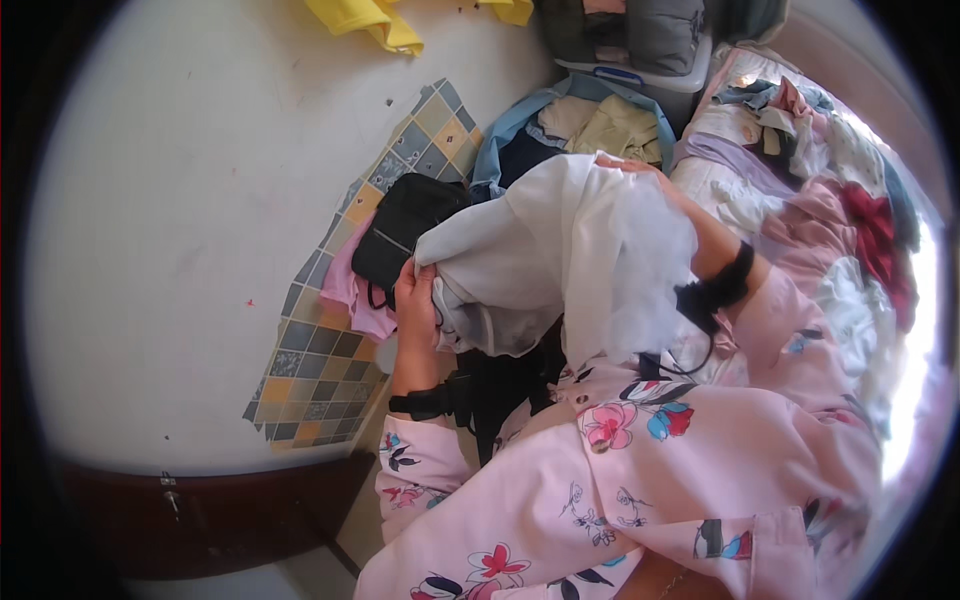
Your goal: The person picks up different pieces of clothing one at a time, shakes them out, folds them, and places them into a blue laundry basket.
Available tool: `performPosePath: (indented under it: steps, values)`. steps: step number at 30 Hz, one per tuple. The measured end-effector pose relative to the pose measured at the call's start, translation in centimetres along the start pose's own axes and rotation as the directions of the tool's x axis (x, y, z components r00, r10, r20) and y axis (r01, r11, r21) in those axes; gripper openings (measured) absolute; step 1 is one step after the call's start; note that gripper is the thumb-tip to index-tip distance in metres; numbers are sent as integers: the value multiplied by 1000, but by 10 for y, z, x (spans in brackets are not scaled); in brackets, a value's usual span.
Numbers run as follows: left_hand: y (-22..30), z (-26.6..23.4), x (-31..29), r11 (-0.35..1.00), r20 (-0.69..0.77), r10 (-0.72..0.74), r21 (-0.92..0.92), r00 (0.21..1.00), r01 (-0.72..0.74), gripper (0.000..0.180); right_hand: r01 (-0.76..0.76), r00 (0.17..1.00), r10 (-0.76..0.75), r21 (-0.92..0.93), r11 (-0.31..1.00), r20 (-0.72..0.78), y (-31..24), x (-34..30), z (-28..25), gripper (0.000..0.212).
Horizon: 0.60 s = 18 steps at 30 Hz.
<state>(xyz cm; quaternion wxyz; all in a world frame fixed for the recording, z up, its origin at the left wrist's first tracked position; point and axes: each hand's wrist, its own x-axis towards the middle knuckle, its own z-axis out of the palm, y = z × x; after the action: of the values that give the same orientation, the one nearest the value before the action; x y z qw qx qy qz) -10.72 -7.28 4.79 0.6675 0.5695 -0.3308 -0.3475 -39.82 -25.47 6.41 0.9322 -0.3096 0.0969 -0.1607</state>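
A white, partly sheer garment (540,245) hangs between my two hands in front of my body. My left hand (417,300) pinches its left edge, thumb on top. At the upper right my right hand (635,168) grips the fabric along its top fold; some of its fingers are hidden by the cloth. The lower part of the garment drapes loosely over my lap area. Just beyond my left hand lies a black bag (408,228), with a pink cloth (345,285) under and beside it.
A light-blue fabric bin (490,150) holds folded clothes. Behind it stands a plastic tub (680,80) with a grey bag on top. Piled clothes (815,215) cover the bed at right. Yellow cloth (370,20) hangs at the top; brown furniture (220,520) stands lower left.
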Motion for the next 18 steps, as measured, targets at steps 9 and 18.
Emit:
performPosePath:
  steps: [9,18]
  values:
    - [19,-2,-24,906,125,-213,-347,969,243,31,114,946,-68,130,985,-317,20,27,-117,45]
    - [2,-22,-39,895,53,-284,-343,957,284,33,-283,898,74,-441,851,-434,100,34,-100,74]
